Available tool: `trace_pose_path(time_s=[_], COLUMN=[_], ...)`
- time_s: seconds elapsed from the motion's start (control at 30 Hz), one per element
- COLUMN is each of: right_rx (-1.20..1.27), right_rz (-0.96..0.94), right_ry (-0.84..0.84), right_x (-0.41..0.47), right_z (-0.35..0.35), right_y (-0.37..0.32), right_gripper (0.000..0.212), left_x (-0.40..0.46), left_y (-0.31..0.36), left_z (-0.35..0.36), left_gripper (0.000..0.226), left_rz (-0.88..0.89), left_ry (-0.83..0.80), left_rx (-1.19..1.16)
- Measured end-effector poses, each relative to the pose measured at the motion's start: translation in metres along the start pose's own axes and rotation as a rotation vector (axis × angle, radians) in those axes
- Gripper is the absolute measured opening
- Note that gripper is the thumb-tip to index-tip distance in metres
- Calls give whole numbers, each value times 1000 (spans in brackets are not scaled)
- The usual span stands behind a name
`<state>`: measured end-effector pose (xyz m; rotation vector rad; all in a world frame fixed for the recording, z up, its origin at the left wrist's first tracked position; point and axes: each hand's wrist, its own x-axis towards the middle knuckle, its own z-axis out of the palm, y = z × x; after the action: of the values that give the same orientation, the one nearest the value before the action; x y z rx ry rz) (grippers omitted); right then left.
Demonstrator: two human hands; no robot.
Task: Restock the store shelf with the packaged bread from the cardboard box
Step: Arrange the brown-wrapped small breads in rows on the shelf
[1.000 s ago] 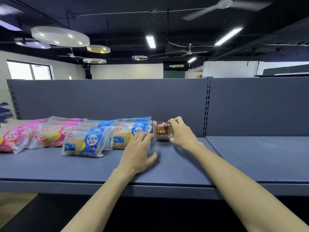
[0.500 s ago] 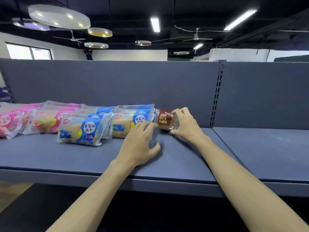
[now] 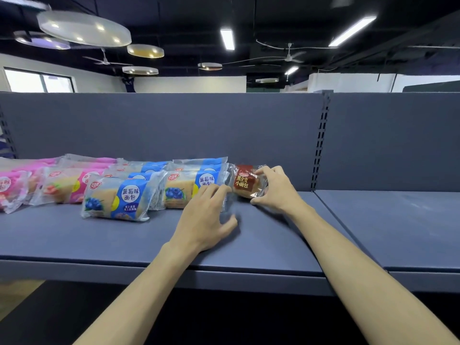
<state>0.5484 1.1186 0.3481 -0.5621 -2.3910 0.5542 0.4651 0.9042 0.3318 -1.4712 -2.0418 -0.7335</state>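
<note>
A small brown bread pack stands on the grey-blue shelf, at the right end of the bread row. My right hand grips it from the right with thumb and fingers curled round its edge. My left hand lies flat with spread fingers, fingertips touching the clear end of a blue blueberry bread pack. Another blue pack lies further forward on the left. Pink bread packs fill the far left. The cardboard box is out of view.
The shelf's back panel rises behind the row. A slotted upright divides it from a second shelf board on the right. The shelf's front edge runs under my forearms.
The camera has tilted down and come closer. My right hand has kept its hold on the brown pack beside the blue packs; my left hand has stayed at the blue pack's end.
</note>
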Motion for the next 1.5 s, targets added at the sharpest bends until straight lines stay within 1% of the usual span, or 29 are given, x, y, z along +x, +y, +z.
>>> trace_pose_path(time_s=[0.17,0.3,0.43,0.83,0.9,0.93,1.0,1.03,1.1,1.17,1.27,1.37,1.5], right_rx=[35,39,-23,-18,-49,-64,-66,-72,-149,-246,-287,-319,-345], right_rz=[-29,-42,-70,-41,-67,-92,-153,-173,-181,-174,-200,-215,-217], right_ry=[-24,-37,-29,-40,10,48,116,117,26,-94,-150,-179,-186], right_x=[-2,-3,-5,-11,-12,-12,-13,-13,-15,-17,-16,-14,-14], right_z=[-1,-2,-3,-5,-5,-5,-4,-3,0,4,9,14,18], right_y=[-1,-2,-3,-6,-8,-10,-15,-19,-25,-28,-29,-30,-30], right_gripper=[62,65,64,74,70,64,45,33,15,11,12,21,25], left_x=[0,0,0,0,0,0,0,0,0,1,1,2,0], left_y=[0,0,0,3,3,3,3,2,2,1,-1,0,-1], left_z=[0,0,1,-2,-2,-2,-2,-2,-1,0,1,1,2], left_gripper=[43,41,40,44,43,43,43,43,43,42,42,42,40], left_rz=[5,8,5,-8,-6,-6,-8,-9,-5,-1,6,12,21], left_ry=[3,8,13,-12,-6,-4,-8,-8,-7,-16,-22,-13,1], left_rx=[-6,-7,-9,-13,-12,-13,-13,-12,-13,-16,-23,-21,-24])
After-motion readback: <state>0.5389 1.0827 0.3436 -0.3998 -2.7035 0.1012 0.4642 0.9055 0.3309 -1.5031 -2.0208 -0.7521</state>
